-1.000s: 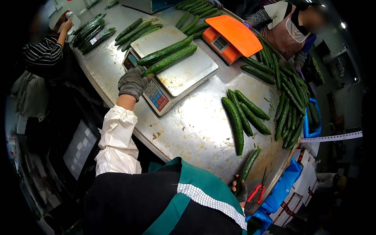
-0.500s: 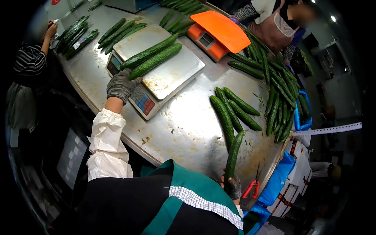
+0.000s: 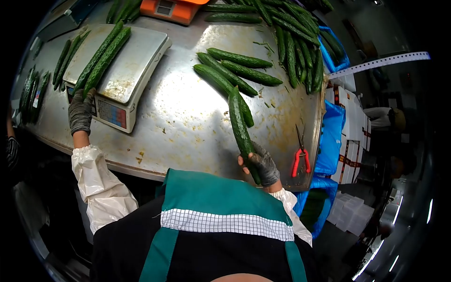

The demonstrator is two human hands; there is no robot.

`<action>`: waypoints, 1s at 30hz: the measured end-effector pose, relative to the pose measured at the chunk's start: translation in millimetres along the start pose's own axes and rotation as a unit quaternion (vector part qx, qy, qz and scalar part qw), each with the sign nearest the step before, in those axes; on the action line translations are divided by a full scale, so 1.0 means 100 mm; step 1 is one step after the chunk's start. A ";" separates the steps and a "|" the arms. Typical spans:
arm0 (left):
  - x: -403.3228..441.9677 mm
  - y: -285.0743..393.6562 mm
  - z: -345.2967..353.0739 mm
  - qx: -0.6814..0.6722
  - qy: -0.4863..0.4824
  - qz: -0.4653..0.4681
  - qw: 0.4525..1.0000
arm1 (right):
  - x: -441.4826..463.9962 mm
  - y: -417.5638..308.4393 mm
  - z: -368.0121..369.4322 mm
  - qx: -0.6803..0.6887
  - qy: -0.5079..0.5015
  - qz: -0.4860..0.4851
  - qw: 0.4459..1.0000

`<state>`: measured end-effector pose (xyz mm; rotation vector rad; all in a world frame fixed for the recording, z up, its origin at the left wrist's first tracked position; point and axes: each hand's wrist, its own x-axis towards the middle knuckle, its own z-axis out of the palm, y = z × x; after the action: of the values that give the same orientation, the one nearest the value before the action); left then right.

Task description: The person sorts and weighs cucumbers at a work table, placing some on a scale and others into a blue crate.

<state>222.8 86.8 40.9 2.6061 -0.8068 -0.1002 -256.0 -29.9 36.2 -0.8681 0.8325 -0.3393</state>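
Observation:
My left hand (image 3: 81, 114), in a grey glove, is closed around the near ends of two long cucumbers (image 3: 104, 61) that lie side by side on the plate of a weighing scale (image 3: 136, 61). My right hand (image 3: 264, 165), in a grey glove with bare fingertips, grips the lower end of another cucumber (image 3: 240, 129). That cucumber slants up over the table, its far end overlapping one of several loose cucumbers (image 3: 251, 73). Red-handled scissors (image 3: 301, 157) lie just right of my right hand.
A large pile of cucumbers (image 3: 300, 51) covers the table's far right. An orange scale (image 3: 171, 10) stands at the back. More cucumbers (image 3: 35, 96) lie at the far left. Blue-lined crates (image 3: 329, 136) and white boxes (image 3: 350, 145) stand beyond the right edge of the metal table (image 3: 188, 136).
The view has swung right and down, so the scale now sits farther left. My right hand has lifted its cucumber away from the table's near edge. My left hand stays at the two cucumbers.

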 end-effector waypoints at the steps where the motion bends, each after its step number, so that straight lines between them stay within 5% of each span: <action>1: 0.02 -0.01 0.01 -0.001 0.029 0.028 0.999 | 0.01 -0.01 0.00 0.003 0.006 0.000 1.000; 6: -0.06 0.10 -0.03 -0.076 0.026 0.008 0.997 | 0.13 0.09 -0.01 0.090 -0.065 -0.038 0.993; 7: -0.01 0.03 0.02 -0.039 0.091 0.076 0.992 | 0.15 0.10 0.01 0.093 -0.062 -0.040 0.993; 13: -0.06 -0.03 0.05 -0.119 0.045 0.045 0.991 | 0.22 0.06 0.00 0.105 -0.081 -0.023 0.991; 15: -0.02 -0.40 0.17 0.068 0.155 0.221 0.960 | 0.26 -0.01 0.02 0.080 -0.085 -0.012 0.993; 16: 0.03 -0.59 0.19 0.276 0.266 0.374 0.845 | 0.30 -0.10 0.10 0.048 -0.071 -0.021 0.996; 17: -0.11 -0.36 0.02 -0.030 0.178 0.208 0.961 | 0.40 -0.17 0.17 0.024 -0.085 -0.023 0.996; 18: -0.31 -0.02 -0.08 -0.347 0.072 0.023 0.935 | 0.49 -0.24 0.25 -0.002 -0.093 -0.026 0.995; 20: -0.45 0.10 -0.26 -0.475 0.050 0.015 0.878 | 0.66 -0.51 0.50 -0.134 -0.114 -0.040 0.984; 21: -0.52 0.20 -0.35 -0.533 0.059 0.008 0.844 | 0.76 -0.63 0.59 -0.259 -0.110 -0.055 0.958; 24: -0.60 0.14 -0.48 -0.545 0.126 0.000 0.829 | 1.08 -0.88 1.18 -0.341 -0.062 -0.048 0.937; 25: -0.62 0.07 -0.51 -0.534 0.133 0.009 0.835 | 1.34 -0.79 1.18 -0.442 -0.096 -0.177 0.874; 27: -0.70 -0.01 -0.57 -0.538 0.163 0.007 0.827 | 1.55 -0.97 1.75 -0.431 -0.030 -0.060 0.900; 30: -0.83 -0.16 -0.61 -0.534 0.194 -0.004 0.823 | 1.99 -0.91 2.24 -0.454 -0.033 -0.133 0.880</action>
<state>173.8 167.3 86.2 1.4742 -0.3865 -0.0083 48.8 -80.8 89.2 -1.8772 0.8010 -0.1367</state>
